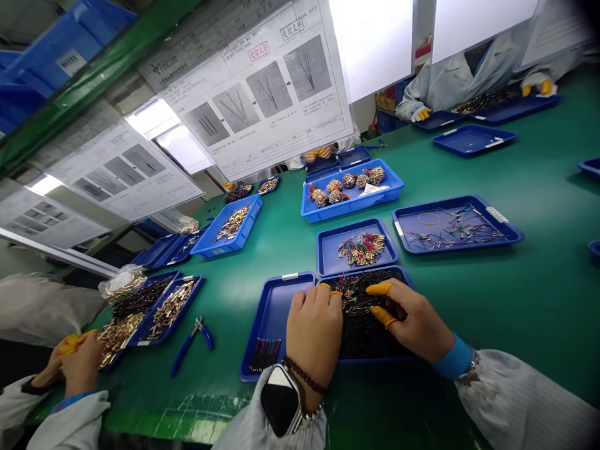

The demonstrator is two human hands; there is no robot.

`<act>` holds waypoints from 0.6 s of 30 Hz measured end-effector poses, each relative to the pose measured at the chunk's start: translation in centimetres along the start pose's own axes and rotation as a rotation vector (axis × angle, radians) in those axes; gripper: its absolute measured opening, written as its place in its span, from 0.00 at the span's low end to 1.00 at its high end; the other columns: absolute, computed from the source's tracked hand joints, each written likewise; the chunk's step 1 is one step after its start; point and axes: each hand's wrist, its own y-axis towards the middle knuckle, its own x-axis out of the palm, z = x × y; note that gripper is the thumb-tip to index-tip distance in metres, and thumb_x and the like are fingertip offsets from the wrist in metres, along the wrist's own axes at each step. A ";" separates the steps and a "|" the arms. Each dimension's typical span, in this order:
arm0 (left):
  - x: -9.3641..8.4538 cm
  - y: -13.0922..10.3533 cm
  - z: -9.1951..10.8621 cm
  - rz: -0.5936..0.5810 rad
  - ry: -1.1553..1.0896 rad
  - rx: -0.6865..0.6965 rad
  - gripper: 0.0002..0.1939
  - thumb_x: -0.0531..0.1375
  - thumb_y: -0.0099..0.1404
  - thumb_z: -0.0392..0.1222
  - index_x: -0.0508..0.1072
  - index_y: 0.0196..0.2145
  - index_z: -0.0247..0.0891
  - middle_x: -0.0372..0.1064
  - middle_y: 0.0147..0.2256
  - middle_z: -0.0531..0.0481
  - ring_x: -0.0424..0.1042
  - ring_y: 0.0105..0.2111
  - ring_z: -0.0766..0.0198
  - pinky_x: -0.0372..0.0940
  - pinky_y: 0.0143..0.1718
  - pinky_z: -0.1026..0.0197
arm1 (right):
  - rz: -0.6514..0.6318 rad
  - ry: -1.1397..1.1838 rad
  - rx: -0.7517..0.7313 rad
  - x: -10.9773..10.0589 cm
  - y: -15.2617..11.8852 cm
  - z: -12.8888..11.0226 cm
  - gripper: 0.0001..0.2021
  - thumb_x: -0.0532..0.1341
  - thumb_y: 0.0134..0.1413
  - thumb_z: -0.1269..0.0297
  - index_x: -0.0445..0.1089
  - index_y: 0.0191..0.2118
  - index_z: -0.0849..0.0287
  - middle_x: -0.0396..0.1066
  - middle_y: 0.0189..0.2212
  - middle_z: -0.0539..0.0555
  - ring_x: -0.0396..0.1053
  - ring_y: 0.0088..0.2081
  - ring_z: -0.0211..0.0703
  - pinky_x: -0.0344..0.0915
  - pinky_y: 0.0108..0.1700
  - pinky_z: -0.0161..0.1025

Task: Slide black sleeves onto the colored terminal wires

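A blue tray heaped with black sleeve-like pieces (375, 337) lies before me, with thin coloured wires with metal ends (359, 306) on top. My left hand (315, 328) is over its left side, fingers bent together in yellow finger cots; whatever they grip is hidden. My right hand (412, 315) hovers over the right side, its cotted thumb and index finger apart with nothing visibly held. Left of these, a shallow blue tray (293, 306) holds a row of dark-sleeved wires (265, 354). Just behind, another blue tray (323, 253) carries a fanned pile of coloured wires with gold terminals (363, 248).
Blue-handled pliers (192, 344) lie on the green table (225, 369). A tray of loose wires (459, 228), a bin of wire bundles (351, 187) and a bin of gold parts (229, 225) stand farther back. Co-workers' hands (77, 362) work at left and across. Instruction sheets (262, 94) hang above.
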 end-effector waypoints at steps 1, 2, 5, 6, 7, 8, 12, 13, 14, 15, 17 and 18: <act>-0.3 0.3 0.2 0.000 -0.005 0.037 0.09 0.52 0.60 0.28 0.68 0.27 0.39 0.66 0.30 0.46 0.64 0.32 0.54 0.58 0.34 0.52 | -0.007 0.005 -0.028 0.1 0.1 0.0 0.13 0.57 0.53 0.69 0.67 0.46 0.57 0.67 0.35 0.56 0.65 0.34 0.46 0.65 0.35 0.42; -0.4 0.6 0.3 0.005 -0.019 0.078 0.09 0.52 0.60 0.29 0.68 0.26 0.39 0.66 0.29 0.46 0.64 0.32 0.55 0.58 0.34 0.53 | -0.013 0.019 -0.045 0.1 0.1 0.0 0.13 0.57 0.53 0.69 0.67 0.46 0.57 0.67 0.37 0.57 0.65 0.36 0.47 0.65 0.37 0.43; -0.3 1.5 0.9 0.035 -0.093 0.177 0.10 0.52 0.61 0.30 0.68 0.25 0.39 0.66 0.28 0.47 0.65 0.32 0.57 0.58 0.35 0.54 | -0.025 0.072 -0.032 0.0 0.4 0.0 0.09 0.57 0.53 0.70 0.68 0.41 0.57 0.68 0.34 0.56 0.66 0.36 0.46 0.65 0.38 0.42; -0.1 1.8 1.1 0.048 -0.123 0.196 0.10 0.52 0.62 0.30 0.68 0.25 0.39 0.66 0.28 0.47 0.65 0.32 0.57 0.58 0.35 0.54 | -0.028 0.083 -0.014 0.0 0.4 0.0 0.07 0.57 0.53 0.70 0.69 0.38 0.57 0.68 0.32 0.55 0.66 0.35 0.45 0.65 0.37 0.42; 0.2 2.0 1.2 0.060 -0.156 0.204 0.10 0.52 0.62 0.30 0.68 0.26 0.39 0.66 0.28 0.48 0.65 0.32 0.57 0.58 0.35 0.54 | -0.029 0.089 0.005 -0.1 0.5 0.1 0.06 0.57 0.53 0.71 0.69 0.36 0.57 0.68 0.31 0.54 0.66 0.33 0.45 0.65 0.36 0.41; 0.5 2.3 1.2 0.070 -0.192 0.202 0.10 0.53 0.62 0.30 0.68 0.26 0.39 0.66 0.28 0.48 0.65 0.31 0.58 0.59 0.35 0.54 | -0.028 0.092 0.022 -0.2 0.5 0.1 0.05 0.57 0.52 0.71 0.69 0.35 0.57 0.68 0.30 0.54 0.66 0.33 0.45 0.64 0.35 0.41; 2.3 2.9 1.1 0.159 -0.387 0.080 0.07 0.54 0.62 0.33 0.70 0.29 0.39 0.68 0.30 0.48 0.66 0.32 0.58 0.60 0.35 0.55 | -0.011 0.109 0.103 -0.5 0.7 0.3 0.05 0.56 0.51 0.71 0.69 0.33 0.57 0.68 0.29 0.54 0.66 0.31 0.45 0.64 0.33 0.41; 2.7 2.9 1.1 0.201 -0.454 0.025 0.06 0.54 0.62 0.35 0.71 0.32 0.40 0.69 0.32 0.48 0.67 0.34 0.58 0.61 0.36 0.54 | -0.001 0.135 0.139 -0.5 0.8 0.3 0.05 0.57 0.51 0.70 0.69 0.32 0.58 0.68 0.29 0.54 0.66 0.30 0.44 0.64 0.32 0.40; 3.2 2.9 1.2 0.237 -0.526 -0.029 0.06 0.54 0.63 0.36 0.71 0.34 0.40 0.70 0.33 0.47 0.67 0.35 0.57 0.62 0.36 0.54 | 0.012 0.182 0.185 -0.5 0.8 0.4 0.04 0.57 0.52 0.69 0.69 0.33 0.58 0.69 0.29 0.54 0.67 0.29 0.44 0.64 0.31 0.40; 3.6 2.9 1.2 0.255 -0.603 -0.070 0.06 0.54 0.63 0.37 0.71 0.36 0.40 0.70 0.34 0.47 0.68 0.35 0.57 0.62 0.37 0.54 | 0.031 0.247 0.237 -0.6 0.8 0.5 0.04 0.57 0.52 0.67 0.69 0.33 0.58 0.69 0.29 0.54 0.67 0.30 0.44 0.65 0.31 0.40; 4.4 2.7 1.5 0.250 -0.752 -0.123 0.07 0.55 0.63 0.41 0.71 0.37 0.40 0.71 0.35 0.47 0.68 0.36 0.57 0.64 0.37 0.55 | 0.075 0.392 0.340 -0.6 0.9 0.6 0.06 0.58 0.52 0.63 0.69 0.33 0.58 0.70 0.28 0.54 0.69 0.30 0.45 0.66 0.30 0.39; 4.7 2.6 1.6 0.239 -0.815 -0.141 0.07 0.55 0.63 0.42 0.71 0.37 0.40 0.71 0.35 0.47 0.69 0.35 0.58 0.64 0.37 0.56 | 0.100 0.450 0.389 -0.6 0.9 0.7 0.07 0.59 0.51 0.61 0.69 0.33 0.58 0.70 0.26 0.52 0.69 0.29 0.44 0.66 0.28 0.37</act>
